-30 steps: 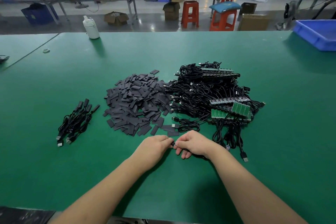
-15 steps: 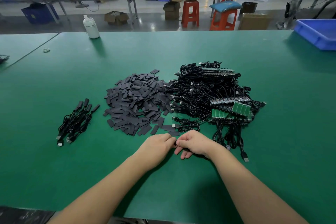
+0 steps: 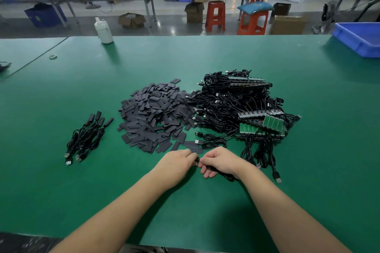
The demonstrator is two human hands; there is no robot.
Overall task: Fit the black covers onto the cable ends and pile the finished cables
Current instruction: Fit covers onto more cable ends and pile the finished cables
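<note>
- Both hands meet low on the green table [image 3: 61,191], knuckles up, fingertips nearly touching.
- The left hand [image 3: 174,163] curls its fingers and pinches a small black cover [image 3: 197,159] at the point where the hands meet; the piece is mostly hidden.
- The right hand [image 3: 221,161] curls round a black cable [image 3: 225,176], whose loop peeks out under the wrist; its lower fingers stick out loosely.
- Just beyond the hands, a few loose covers lie flat, and a coiled cable with a USB plug sits beside them.
- Out to the left, well apart, lies the small pile of finished cables [image 3: 86,139], sleeved ends pointing away, plugs toward the person.
- Mid-table, the big heap of black covers [image 3: 154,117] spreads out flat and dark.
- Touching that heap on its right, the tangle of unfinished cables [image 3: 232,104] with green circuit boards [image 3: 261,127] showing on its near right side.
- Far edge: a white bottle [image 3: 104,31] at left, a blue bin [image 3: 362,39] at right.
- Beyond the table, red stools [image 3: 216,15] and cardboard boxes stand on the floor.
</note>
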